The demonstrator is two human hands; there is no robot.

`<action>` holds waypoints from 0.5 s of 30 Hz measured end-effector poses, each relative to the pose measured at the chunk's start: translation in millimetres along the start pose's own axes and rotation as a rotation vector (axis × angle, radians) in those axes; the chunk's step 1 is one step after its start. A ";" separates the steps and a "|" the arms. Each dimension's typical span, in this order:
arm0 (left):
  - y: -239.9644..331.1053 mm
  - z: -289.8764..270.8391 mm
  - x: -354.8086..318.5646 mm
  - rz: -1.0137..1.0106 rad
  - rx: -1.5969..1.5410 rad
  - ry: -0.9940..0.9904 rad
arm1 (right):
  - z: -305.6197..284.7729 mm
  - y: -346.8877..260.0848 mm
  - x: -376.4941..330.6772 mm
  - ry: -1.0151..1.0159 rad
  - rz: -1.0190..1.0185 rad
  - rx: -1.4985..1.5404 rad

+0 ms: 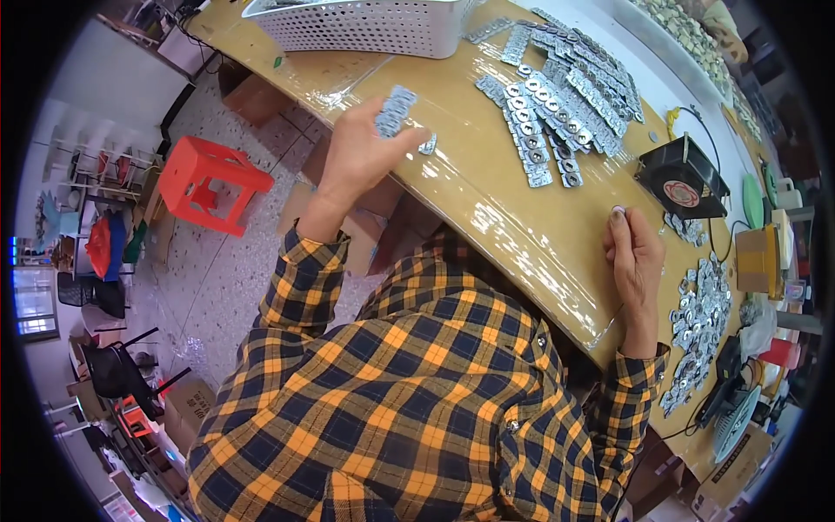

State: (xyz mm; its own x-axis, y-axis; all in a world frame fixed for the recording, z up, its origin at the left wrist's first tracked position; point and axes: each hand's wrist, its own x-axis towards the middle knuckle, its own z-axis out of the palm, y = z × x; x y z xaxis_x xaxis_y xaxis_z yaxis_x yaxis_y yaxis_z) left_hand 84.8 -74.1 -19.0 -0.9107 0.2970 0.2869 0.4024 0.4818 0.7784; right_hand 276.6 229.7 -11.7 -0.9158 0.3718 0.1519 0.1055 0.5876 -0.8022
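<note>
My left hand [358, 161] is closed around a short strip of silvery metal pieces [397, 111], held over the table's near edge. One small metal piece [427, 144] lies on the table beside its fingertips. Farther right, my right hand [637, 252] is curled with thumb and forefinger pressed together above the table. A pale spot shows at its fingertips; whether that is a tiny part or a nail I cannot make out. Rows of metal strips with round holes [565, 96] lie piled on the far side, between the two hands.
A white perforated basket [365, 30] stands at the far left of the table [470, 174]. To the right are a black fan [683, 178] with a cable and a heap of loose metal parts [700, 322]. A red stool [209, 184] is on the floor at left.
</note>
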 end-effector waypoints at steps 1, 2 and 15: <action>1.3 0.2 -1.7 0.057 0.047 -0.067 | 1.1 1.3 0.3 0.020 0.022 0.005; 2.6 0.7 -3.5 0.114 0.093 -0.134 | 1.9 3.1 0.5 0.042 0.044 0.010; 82.9 58.5 -40.9 -0.307 -0.914 -0.466 | 7.0 -57.7 -55.0 0.050 0.102 0.453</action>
State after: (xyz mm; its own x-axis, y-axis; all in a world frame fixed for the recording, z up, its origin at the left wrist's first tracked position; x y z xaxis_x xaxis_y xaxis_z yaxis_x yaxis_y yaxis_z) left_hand 160.9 1.9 1.1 -0.7580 0.6469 -0.0834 -0.2365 -0.1534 0.9595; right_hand 318.1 170.4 22.2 -0.8885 0.4524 0.0776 0.0042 0.1771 -0.9842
